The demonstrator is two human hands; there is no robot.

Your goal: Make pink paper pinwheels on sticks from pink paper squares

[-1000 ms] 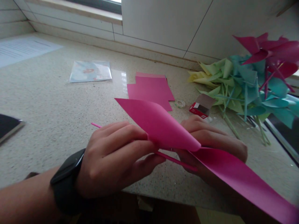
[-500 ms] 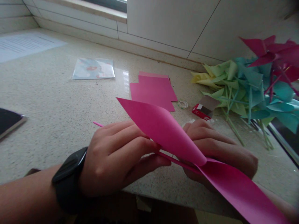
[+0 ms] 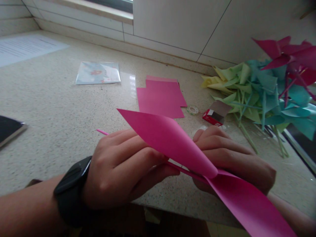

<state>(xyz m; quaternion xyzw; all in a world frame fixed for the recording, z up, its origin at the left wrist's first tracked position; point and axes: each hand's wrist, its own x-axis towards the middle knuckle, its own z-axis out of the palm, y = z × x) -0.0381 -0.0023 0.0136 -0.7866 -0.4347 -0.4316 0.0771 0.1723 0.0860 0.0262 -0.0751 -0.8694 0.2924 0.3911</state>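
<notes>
Both hands grasping a pink paper pinwheel on its stick, just above the counter edge.

My left hand (image 3: 123, 168) is closed around the pink stick (image 3: 102, 132), thumb and fingers pinching where the pink paper (image 3: 168, 138) meets it. My right hand (image 3: 232, 158) cups the paper from behind; its grip is partly hidden by the curled blade. The stick's long axis runs from far left, past my left hand, toward near right. The left hand is nearer to the stick's free end. Beyond, on the counter (image 3: 61, 108): flat pink sheets (image 3: 160, 97), a tape roll (image 3: 193, 110), a small red box (image 3: 213, 115), and a pile of finished pinwheels (image 3: 261, 89) at right.
</notes>
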